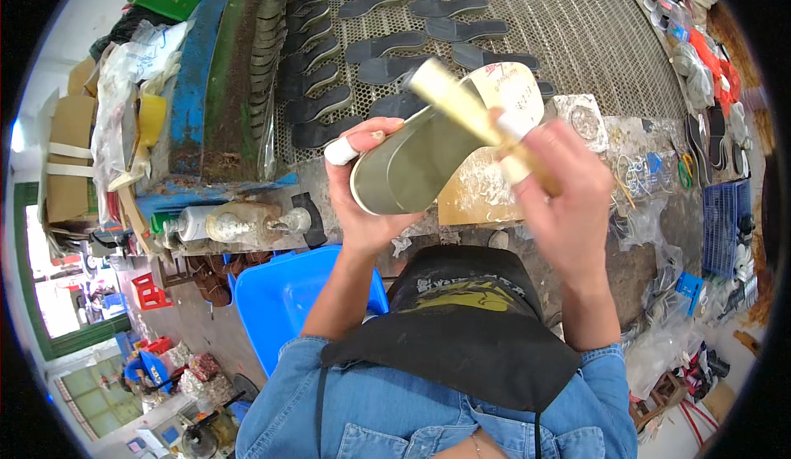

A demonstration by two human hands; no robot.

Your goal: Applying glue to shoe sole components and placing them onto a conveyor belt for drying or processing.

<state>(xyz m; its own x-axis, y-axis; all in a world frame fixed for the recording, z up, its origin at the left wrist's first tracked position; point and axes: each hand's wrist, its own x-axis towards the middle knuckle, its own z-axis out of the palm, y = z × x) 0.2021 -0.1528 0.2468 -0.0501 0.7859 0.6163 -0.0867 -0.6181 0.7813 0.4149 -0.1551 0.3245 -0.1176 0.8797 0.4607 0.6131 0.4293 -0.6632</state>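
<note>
My left hand (pixel 356 203), a white wrap on one finger, grips an olive-green shoe sole (pixel 400 172) with a pale rim, holding it tilted above the bench. The sole's far end is cream with red marks on it. My right hand (pixel 568 183), with white wraps on its fingers, closes around a flat, pale yellow brush (pixel 456 106). Motion blurs the brush, which crosses over the sole; whether its tip touches the sole I cannot tell. Under my hands lies a tan board (pixel 478 191) smeared with white.
Rows of dark soles (pixel 387 45) lie on a metal mesh belt (pixel 568 14) beyond the bench. Bottles (pixel 227 222) stand at left, above a blue plastic chair (pixel 280 290). At right are a white-crusted block (pixel 583 121), green-handled scissors (pixel 685 169) and a blue basket (pixel 725 228).
</note>
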